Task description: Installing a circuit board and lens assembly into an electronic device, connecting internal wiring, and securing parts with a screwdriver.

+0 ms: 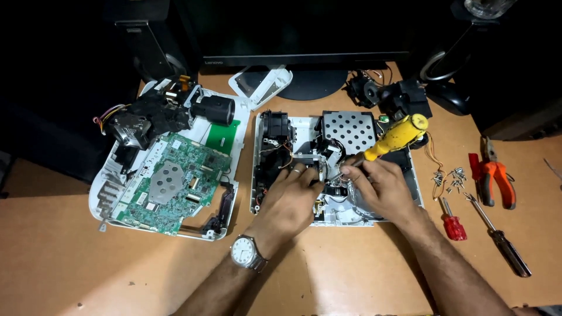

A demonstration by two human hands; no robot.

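Nearest: wristwatch [243, 251] on left wrist. Left hand [293, 196] lies palm-down on the open white projector base [257, 175], fingers curled onto the parts inside; can't tell if it grips anything. Right hand [377, 187] is closed round a yellow-handled screwdriver [395, 137], tip down into the base centre, just beside left fingertips. R of it on the worktop [351, 275]: small red screwdriver [452, 221], long dark screwdriver [500, 240], loose screws [448, 177], orange pliers [494, 178]. L: white shell w/ green circuit board [175, 181], black lens assy [164, 114] above it. Far back: monitor [304, 35].
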